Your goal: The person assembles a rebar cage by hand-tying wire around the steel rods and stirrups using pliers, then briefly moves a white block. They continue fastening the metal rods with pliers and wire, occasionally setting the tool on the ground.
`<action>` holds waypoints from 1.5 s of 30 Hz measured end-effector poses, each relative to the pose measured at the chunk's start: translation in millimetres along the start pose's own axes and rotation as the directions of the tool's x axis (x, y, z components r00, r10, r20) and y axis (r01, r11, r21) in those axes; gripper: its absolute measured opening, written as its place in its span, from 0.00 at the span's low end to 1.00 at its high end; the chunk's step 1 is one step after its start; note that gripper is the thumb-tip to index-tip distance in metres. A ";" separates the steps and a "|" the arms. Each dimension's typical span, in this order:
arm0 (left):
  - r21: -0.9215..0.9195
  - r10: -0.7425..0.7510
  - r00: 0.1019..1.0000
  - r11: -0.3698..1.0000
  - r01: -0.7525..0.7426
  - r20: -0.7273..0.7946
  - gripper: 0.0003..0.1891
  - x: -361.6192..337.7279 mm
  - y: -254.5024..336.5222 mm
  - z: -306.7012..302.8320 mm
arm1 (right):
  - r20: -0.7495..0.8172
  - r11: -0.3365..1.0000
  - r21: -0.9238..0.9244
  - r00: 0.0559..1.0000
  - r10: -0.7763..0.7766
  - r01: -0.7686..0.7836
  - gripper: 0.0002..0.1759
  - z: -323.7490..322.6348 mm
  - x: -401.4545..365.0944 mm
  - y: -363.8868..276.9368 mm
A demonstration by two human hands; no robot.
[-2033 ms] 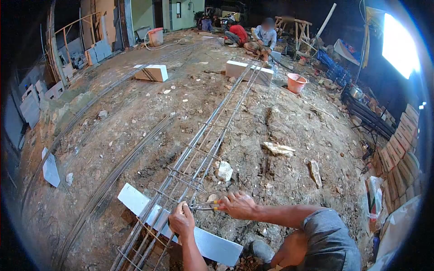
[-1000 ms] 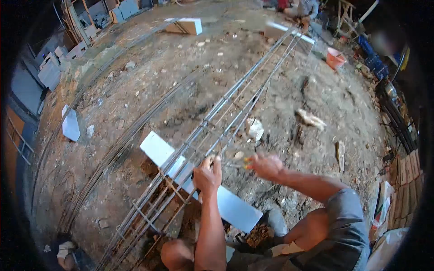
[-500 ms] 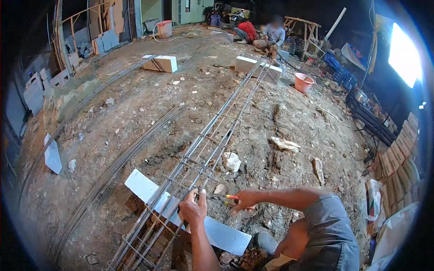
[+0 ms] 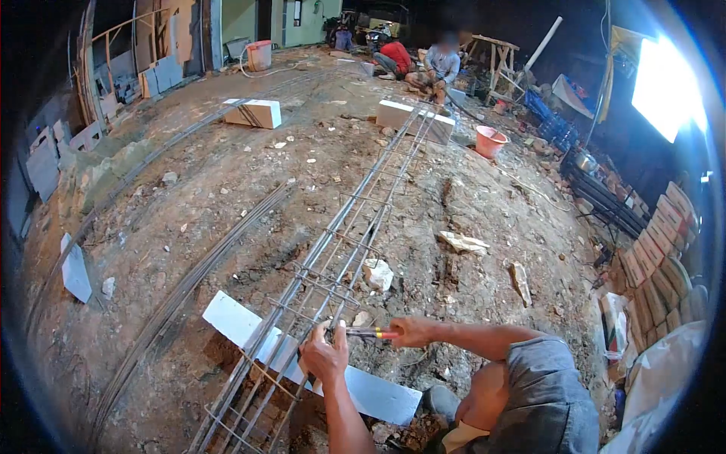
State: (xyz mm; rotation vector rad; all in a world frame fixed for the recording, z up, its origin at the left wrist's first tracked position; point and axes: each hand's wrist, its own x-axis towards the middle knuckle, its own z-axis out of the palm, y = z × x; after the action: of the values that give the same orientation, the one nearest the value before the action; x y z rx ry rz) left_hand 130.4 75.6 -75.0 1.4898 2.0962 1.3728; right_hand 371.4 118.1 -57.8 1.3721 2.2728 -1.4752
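Note:
A long rebar cage [image 4: 352, 244] of steel bars and wire stirrups runs away from me across the ground. My left hand [image 4: 325, 356] is closed at the cage's near right side, its fingers around a bar. In my right hand [image 4: 413, 331] are pliers [image 4: 374, 333] with red and yellow handles pressed together. Their jaws reach the bar beside my left fingertips; what they bite on is too small to tell. Under the cage here lies a white block [image 4: 382, 395], tilted across it, and another pale block [image 4: 393, 115] supports its far end.
Loose steel rods [image 4: 204, 276] lie to the left on rough, stony soil. A white stone [image 4: 378, 274] sits just right of the cage. Farther off are an orange bucket [image 4: 490, 141], two seated people [image 4: 441, 64], stacked tiles [image 4: 658, 242] and a bright lamp [image 4: 665, 89].
The pliers' handles, spread apart before, are now squeezed together and level, with my right hand slightly farther right. My left hand stays at the same bar. The view has shifted a little.

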 end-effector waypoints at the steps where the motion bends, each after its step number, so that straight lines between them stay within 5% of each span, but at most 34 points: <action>1: -0.026 -0.031 0.999 0.999 0.032 0.032 0.19 0.0 -0.6 0.2 | -0.253 0.965 -0.262 0.965 -0.068 -0.001 0.19 0.1 -1.9 -5.0; 2: -0.031 -0.024 0.999 0.999 0.025 0.030 0.19 2.0 0.8 0.4 | -0.461 0.862 -0.502 0.864 -0.201 -0.067 0.20 -3.6 -0.3 -9.9; 4: 0.016 -0.043 0.998 0.999 0.043 0.035 0.20 2.0 5.2 -2.0 | -0.479 0.795 -0.589 0.854 -0.203 -0.141 0.21 -11.7 -0.8 -30.0; 6: 0.113 -0.025 0.999 0.993 0.023 0.023 0.20 0.5 5.2 -1.8 | -0.333 0.810 -0.543 0.942 0.036 -0.223 0.22 -10.9 -12.9 -53.6; 8: 0.023 0.006 1.000 1.000 -0.006 -0.002 0.20 0.6 -1.1 3.5 | -0.306 0.824 -0.497 0.944 0.125 -0.271 0.24 3.0 5.8 -28.1; 10: 0.050 -0.045 0.998 0.998 0.043 0.041 0.21 1.6 1.8 0.9 | -0.108 0.839 -0.432 0.943 0.315 -0.330 0.29 10.5 23.9 -5.0; 11: 0.030 -0.063 0.997 0.998 0.062 0.054 0.21 0.9 0.7 2.5 | 0.064 0.851 -0.488 0.964 0.258 -0.195 0.32 13.4 36.3 18.1; 12: 0.010 -0.079 0.994 0.997 0.079 0.069 0.21 -0.8 0.8 2.7 | 0.065 0.851 -0.486 0.963 0.261 -0.198 0.32 13.9 31.4 23.8; 13: 0.030 -0.106 0.991 0.994 0.104 0.080 0.22 -0.6 4.5 1.2 | 0.497 0.945 0.117 0.842 0.210 -0.305 0.30 10.7 26.5 29.0; 14: 0.027 -0.100 0.992 0.995 0.098 0.077 0.22 0.9 4.1 2.6 | 0.740 0.610 0.584 0.661 -0.128 -0.536 0.29 9.0 24.2 32.7; 16: 0.012 -0.095 0.993 0.995 0.095 0.069 0.22 0.9 0.6 4.3 | 0.697 0.554 0.644 0.703 -0.141 -0.528 0.29 8.7 8.3 11.9; 18: 0.019 -0.119 0.990 0.993 0.118 0.080 0.22 3.2 3.9 1.9 | 0.628 0.757 0.441 0.768 0.124 -0.482 0.29 5.2 5.8 1.5; 19: 0.045 -0.151 0.985 0.988 0.148 0.085 0.23 3.9 7.1 1.3 | 0.498 0.846 0.184 0.789 0.359 -0.501 0.28 0.7 6.7 -10.2; 20: 0.069 -0.182 0.979 0.982 0.176 0.092 0.23 2.7 9.6 2.0 | 0.497 0.842 0.172 0.783 0.375 -0.512 0.28 -6.0 4.4 -11.2; 21: 0.047 -0.164 0.985 0.986 0.162 0.054 0.23 3.2 8.5 5.7 | 0.183 0.953 -0.061 0.935 0.304 -0.298 0.28 -11.0 1.3 -12.9; 22: 0.036 -0.165 0.985 0.986 0.163 0.057 0.23 2.6 9.4 8.4 | -0.103 0.926 -0.354 0.990 0.100 -0.130 0.28 -16.3 -1.8 -15.8; 23: 0.017 -0.193 0.981 0.981 0.192 0.036 0.24 3.1 11.2 11.2 | -0.230 0.866 -0.480 0.973 0.034 -0.144 0.30 -18.3 -3.1 -19.5; 27: 0.018 -0.248 0.969 0.969 0.248 0.018 0.23 7.5 29.0 6.1 | -0.388 0.789 -0.593 0.915 -0.107 -0.160 0.29 -29.2 -18.6 -69.4; 28: 0.043 -0.287 0.957 0.957 0.286 0.035 0.23 5.9 29.7 5.5 | -0.435 0.693 -0.704 0.865 -0.250 -0.154 0.27 -27.4 -13.6 -65.4; 30: 0.036 -0.300 0.954 0.953 0.300 -0.021 0.22 4.9 25.0 16.8 | -0.463 0.594 -0.787 0.798 -0.386 -0.170 0.25 -24.7 -4.1 -48.5; 32: -0.021 -0.350 0.937 0.936 0.350 0.010 0.23 7.5 32.0 9.9 | -0.370 0.828 -0.552 0.918 -0.140 -0.096 0.23 -20.6 9.2 -27.9; 33: 0.045 -0.286 0.956 0.956 0.289 -0.058 0.23 6.1 33.2 12.2 | -0.243 0.786 -0.539 0.950 0.199 -0.302 0.28 -27.6 -1.7 -67.7; 34: 0.055 -0.285 0.956 0.956 0.289 -0.062 0.23 6.6 29.1 18.3 | -0.238 0.791 -0.536 0.952 0.192 -0.294 0.28 -30.8 2.7 -57.3; 35: 0.089 -0.272 0.960 0.957 0.277 -0.062 0.23 7.3 21.0 25.2 | 0.210 0.926 -0.040 0.903 0.374 -0.375 0.32 -32.2 9.1 -40.0; 36: 0.135 -0.263 0.963 0.954 0.268 -0.053 0.22 3.4 14.2 27.4 | 0.655 0.712 0.391 0.720 0.229 -0.583 0.36 -25.8 12.6 -21.5; 37: 0.117 -0.209 0.975 0.969 0.217 -0.074 0.22 4.2 15.4 25.5 | 0.770 0.591 0.510 0.638 0.011 -0.625 0.40 -16.6 12.0 -7.2; 40: 0.135 -0.201 0.973 0.967 0.215 -0.109 0.22 7.4 18.7 24.5 | 0.752 0.644 0.534 0.656 -0.065 -0.547 0.31 -3.1 19.3 4.8; 42: 0.120 -0.179 0.972 0.973 0.199 -0.154 0.22 12.2 13.1 33.6 | 0.704 0.708 0.491 0.710 0.021 -0.507 0.28 -11.0 26.9 5.0; 44: 0.161 -0.225 0.961 0.955 0.250 -0.159 0.21 9.9 25.8 27.1 | 0.364 0.994 0.091 0.931 0.030 -0.068 0.26 -5.0 36.6 23.9; 45: 0.256 -0.191 0.958 0.936 0.243 -0.213 0.22 11.5 40.0 22.3 | -0.001 0.948 -0.225 0.973 -0.230 0.224 0.28 -3.5 28.6 24.8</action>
State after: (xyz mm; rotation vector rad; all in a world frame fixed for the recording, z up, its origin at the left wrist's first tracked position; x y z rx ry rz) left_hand 164.1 99.3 -51.9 1.2089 2.5750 1.2126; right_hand 373.8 141.7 -87.6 1.1061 2.5938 -1.2111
